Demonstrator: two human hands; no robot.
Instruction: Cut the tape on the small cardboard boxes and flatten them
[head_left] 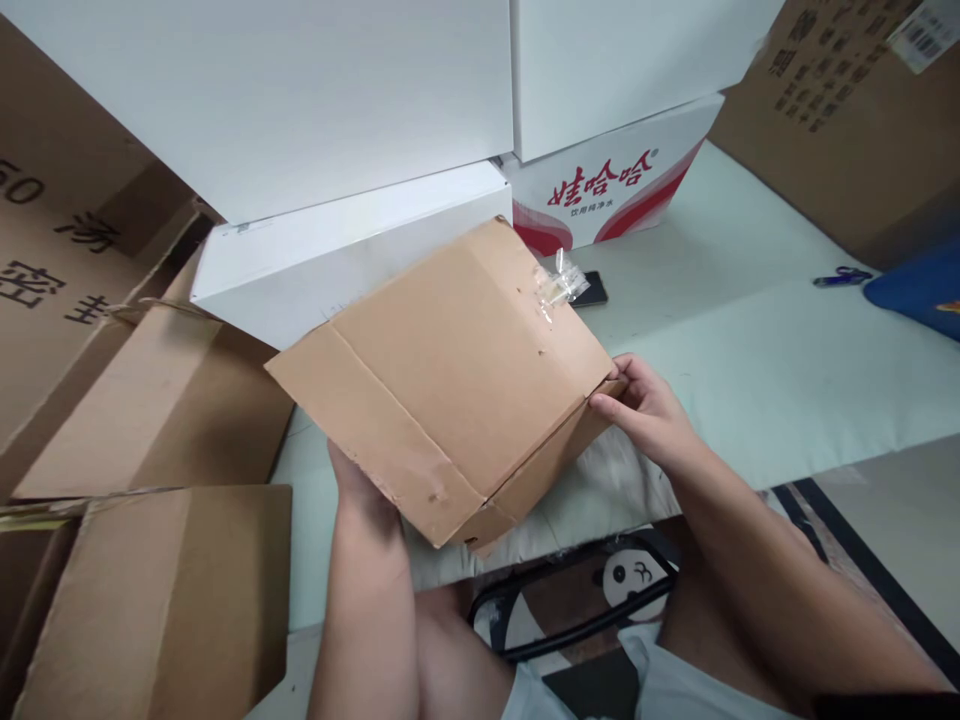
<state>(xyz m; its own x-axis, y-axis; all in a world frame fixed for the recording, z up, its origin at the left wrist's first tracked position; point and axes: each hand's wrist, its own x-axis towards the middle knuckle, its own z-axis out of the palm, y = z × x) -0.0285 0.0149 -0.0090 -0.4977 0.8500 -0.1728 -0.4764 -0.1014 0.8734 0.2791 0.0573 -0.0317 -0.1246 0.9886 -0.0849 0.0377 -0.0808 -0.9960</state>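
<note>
I hold a brown cardboard box (450, 370) tilted in front of me, one broad face turned up, with a scrap of clear tape (561, 282) curling off its far edge. My left hand (358, 485) supports the box from beneath at its near left edge; the fingers are hidden under the cardboard. My right hand (645, 405) grips the right corner, thumb on the edge and fingers curled round the side.
White boxes (315, 230) and a red-and-white printed carton (615, 185) are stacked behind. Brown cartons (112, 400) crowd the left and the top right (847, 110). A dark phone (592, 290), a blue lighter (840, 279) and a blue object (919, 290) lie on the pale surface (750, 360).
</note>
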